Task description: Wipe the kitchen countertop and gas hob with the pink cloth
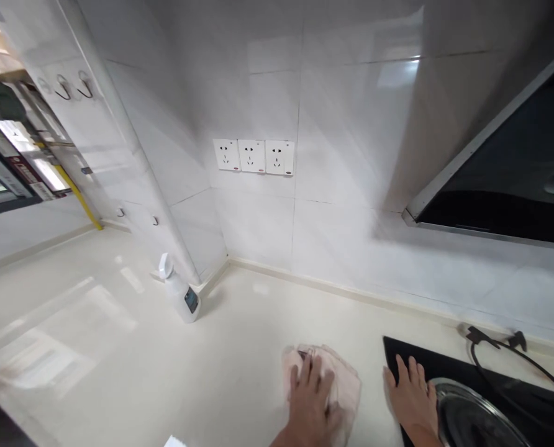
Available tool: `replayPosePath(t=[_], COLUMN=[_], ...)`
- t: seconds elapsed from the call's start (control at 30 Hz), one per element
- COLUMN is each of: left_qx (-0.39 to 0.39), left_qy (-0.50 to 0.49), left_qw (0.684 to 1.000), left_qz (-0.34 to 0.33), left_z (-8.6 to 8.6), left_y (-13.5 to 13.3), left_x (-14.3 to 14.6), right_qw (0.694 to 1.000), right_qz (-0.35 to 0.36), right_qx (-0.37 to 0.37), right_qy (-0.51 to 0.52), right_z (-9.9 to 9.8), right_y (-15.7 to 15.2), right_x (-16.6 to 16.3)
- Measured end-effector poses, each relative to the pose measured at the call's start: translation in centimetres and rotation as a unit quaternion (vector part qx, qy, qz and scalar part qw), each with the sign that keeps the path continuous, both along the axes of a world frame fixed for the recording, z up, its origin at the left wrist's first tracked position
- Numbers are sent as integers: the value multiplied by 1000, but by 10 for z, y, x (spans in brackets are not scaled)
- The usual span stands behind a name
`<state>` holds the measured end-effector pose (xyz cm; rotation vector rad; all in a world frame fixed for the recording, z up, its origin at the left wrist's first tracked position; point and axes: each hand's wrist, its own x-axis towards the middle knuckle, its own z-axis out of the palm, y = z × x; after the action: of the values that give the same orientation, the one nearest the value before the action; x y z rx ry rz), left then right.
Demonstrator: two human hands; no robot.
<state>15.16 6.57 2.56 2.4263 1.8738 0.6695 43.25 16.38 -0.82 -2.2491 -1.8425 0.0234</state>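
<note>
My left hand presses down on a pale pink cloth on the countertop, its fingers bent over the fabric. Motion smears the thumb and part of the cloth, and the palm hides what lies beneath it. To the right, my right hand rests with spread fingers on the left part of a black cooktop. Beside that hand a round shiny metal piece sits on the cooktop, partly cut off by the frame. A white spray bottle stands on the counter to the left, near the wall corner.
Behind the cooktop lies a black cable with a plug. Three wall sockets are set in the tiles. A dark range hood juts out at upper right. A yellow pipe and hooks are at left. Something white shows at the bottom edge.
</note>
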Motion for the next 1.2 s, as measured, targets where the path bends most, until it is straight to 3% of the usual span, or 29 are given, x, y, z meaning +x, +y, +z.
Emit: replayPosePath(t=[0.13, 0.23, 0.33, 0.43, 0.53, 0.63, 0.83, 1.0, 1.1, 1.2], left_qx=[-49, -69, -71, -76, -85, -86, -91, -104, -108, -105], left_qy=[-21, -35, -40, -21, -2, 4, 26, 36, 31, -8], left_qw=[999, 997, 997, 996, 993, 991, 985, 982, 984, 993], left_qz=[-3, -20, -11, 47, 80, 102, 145, 153, 136, 61], left_z=[-15, -14, 0, 24, 44, 52, 57, 56, 37, 4], left_y=[16, 27, 50, 84, 112, 122, 114, 90, 58, 18], left_x=[19, 17, 10, -2, -23, -51, -98, -107, -91, -78], right_qw=[999, 999, 998, 998, 998, 998, 999, 998, 998, 998], right_qz=[9, 10, 10, 8, 11, 7, 3, 3, 1, -7], right_qx=[32, 52, 56, 60, 66, 61, 54, 65, 68, 66], right_qy=[5, 3, 7, 3, -2, -2, 1, -10, -6, 5], right_z=[-11, -13, -12, -10, -8, -7, -5, -2, 1, 3], right_y=[0, 0, -1, -2, -3, -4, -4, -4, -4, -5], right_x=[7, 7, 7, 6, 7, 6, 6, 5, 4, 3])
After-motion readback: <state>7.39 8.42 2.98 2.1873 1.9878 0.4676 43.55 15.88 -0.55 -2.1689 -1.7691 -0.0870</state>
